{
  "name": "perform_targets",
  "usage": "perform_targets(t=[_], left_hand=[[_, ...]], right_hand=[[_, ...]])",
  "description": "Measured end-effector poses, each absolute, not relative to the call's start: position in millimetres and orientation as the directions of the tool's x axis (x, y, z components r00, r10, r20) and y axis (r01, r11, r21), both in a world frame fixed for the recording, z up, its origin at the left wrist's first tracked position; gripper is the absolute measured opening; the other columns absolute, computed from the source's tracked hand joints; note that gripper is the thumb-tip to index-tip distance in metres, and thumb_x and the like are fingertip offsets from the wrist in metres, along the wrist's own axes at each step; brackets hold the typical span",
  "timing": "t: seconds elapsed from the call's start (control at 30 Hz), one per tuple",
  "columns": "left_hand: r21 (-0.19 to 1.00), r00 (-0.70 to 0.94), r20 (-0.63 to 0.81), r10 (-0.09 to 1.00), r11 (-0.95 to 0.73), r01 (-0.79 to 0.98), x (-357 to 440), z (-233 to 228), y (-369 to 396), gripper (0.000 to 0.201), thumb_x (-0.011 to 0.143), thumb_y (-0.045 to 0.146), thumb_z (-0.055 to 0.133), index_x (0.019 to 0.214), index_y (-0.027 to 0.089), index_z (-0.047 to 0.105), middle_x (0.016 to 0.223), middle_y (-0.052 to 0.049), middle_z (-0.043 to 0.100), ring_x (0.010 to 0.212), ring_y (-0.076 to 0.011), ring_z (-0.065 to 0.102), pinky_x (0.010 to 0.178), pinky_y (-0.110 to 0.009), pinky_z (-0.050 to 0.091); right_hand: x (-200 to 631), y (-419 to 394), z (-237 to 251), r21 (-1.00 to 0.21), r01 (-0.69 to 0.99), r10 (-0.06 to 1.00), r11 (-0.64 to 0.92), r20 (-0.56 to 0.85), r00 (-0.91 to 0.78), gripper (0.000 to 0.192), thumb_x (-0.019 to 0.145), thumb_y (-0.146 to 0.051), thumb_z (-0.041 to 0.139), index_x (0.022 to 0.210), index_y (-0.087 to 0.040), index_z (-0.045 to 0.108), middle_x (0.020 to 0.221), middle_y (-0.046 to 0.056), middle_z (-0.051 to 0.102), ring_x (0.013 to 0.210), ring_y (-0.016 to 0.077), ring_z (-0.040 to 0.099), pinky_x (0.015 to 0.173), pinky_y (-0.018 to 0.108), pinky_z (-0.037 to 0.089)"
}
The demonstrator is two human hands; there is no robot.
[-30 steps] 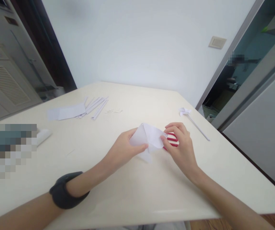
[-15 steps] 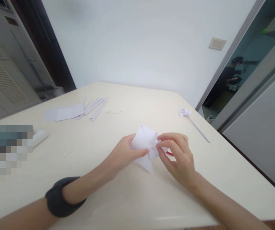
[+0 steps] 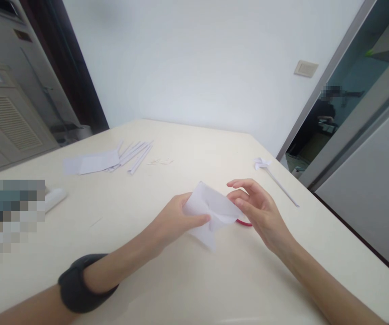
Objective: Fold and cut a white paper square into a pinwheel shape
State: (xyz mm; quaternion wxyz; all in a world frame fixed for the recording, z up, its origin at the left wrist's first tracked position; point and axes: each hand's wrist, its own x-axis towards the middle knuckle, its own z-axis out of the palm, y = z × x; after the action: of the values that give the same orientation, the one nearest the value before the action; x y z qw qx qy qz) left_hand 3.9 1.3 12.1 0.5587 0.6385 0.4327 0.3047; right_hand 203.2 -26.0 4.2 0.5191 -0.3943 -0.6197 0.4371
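My left hand (image 3: pixel 179 216) pinches a white folded paper sheet (image 3: pixel 199 201), with the thumb pressed on its face and the fingers behind it. The paper is cut and flares out in several pointed flaps, held above the table. At its right corner is my right hand (image 3: pixel 257 207), fingers apart and curved, the fingertips close to the paper's edge; whether they touch it I cannot make out. Under the right hand and the paper, a red curved thing (image 3: pixel 245 223) shows in part on the table; the rest of it is hidden.
A paper pinwheel on a stick (image 3: pixel 277 180) lies at the right. Flat paper sheets (image 3: pixel 94 162) and several rolled paper sticks (image 3: pixel 138 155) lie back left, near small paper scraps (image 3: pixel 160 161). A white roll (image 3: pixel 55 198) is at the left edge. One person (image 3: pixel 319 117) is beyond the doorway.
My right hand has let go of the paper's middle and moved slightly right, its fingers spreading. The right flap has swung outward. My left hand keeps its hold.
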Motion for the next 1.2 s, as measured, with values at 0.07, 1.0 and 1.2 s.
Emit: perform_targets(t=[0.07, 1.0, 1.2], left_hand=[[0.974, 0.458, -0.123, 0.881, 0.018, 0.227, 5, 17, 0, 0.026, 0.068, 0.026, 0.063, 0.092, 0.017, 0.063, 0.083, -0.003, 0.068, 0.076, -0.0205, 0.062, 0.065, -0.027, 0.046], [0.946, 0.594, -0.256, 0.763, 0.071, 0.318, 7, 11, 2, 0.021, 0.064, 0.022, 0.063, 0.083, 0.015, 0.066, 0.076, -0.001, 0.062, 0.071, -0.0166, 0.055, 0.063, -0.024, 0.039], [0.923, 0.620, -0.199, 0.759, -0.068, 0.379, 6, 10, -2, 0.022, 0.071, 0.025, 0.060, 0.089, 0.014, 0.064, 0.085, -0.004, 0.064, 0.077, -0.0195, 0.057, 0.065, -0.027, 0.041]], right_hand=[[204, -26, 3, -0.966, 0.034, 0.947, 0.258, 0.246, -0.205, 0.024, 0.083, -0.031, 0.059, 0.105, -0.027, 0.051, 0.086, 0.002, 0.061, 0.079, 0.0175, 0.060, 0.060, 0.027, 0.048], [217, -20, 5, -0.990, -0.098, 0.752, -0.098, -0.009, -0.659, 0.042, 0.074, -0.021, 0.071, 0.113, -0.023, 0.056, 0.112, 0.004, 0.055, 0.098, 0.0185, 0.054, 0.081, 0.030, 0.042], [212, -24, 1, -0.994, -0.055, 0.796, -0.097, -0.044, -0.604, 0.038, 0.077, -0.020, 0.070, 0.112, -0.022, 0.056, 0.108, 0.004, 0.058, 0.096, 0.0183, 0.054, 0.081, 0.032, 0.042]])
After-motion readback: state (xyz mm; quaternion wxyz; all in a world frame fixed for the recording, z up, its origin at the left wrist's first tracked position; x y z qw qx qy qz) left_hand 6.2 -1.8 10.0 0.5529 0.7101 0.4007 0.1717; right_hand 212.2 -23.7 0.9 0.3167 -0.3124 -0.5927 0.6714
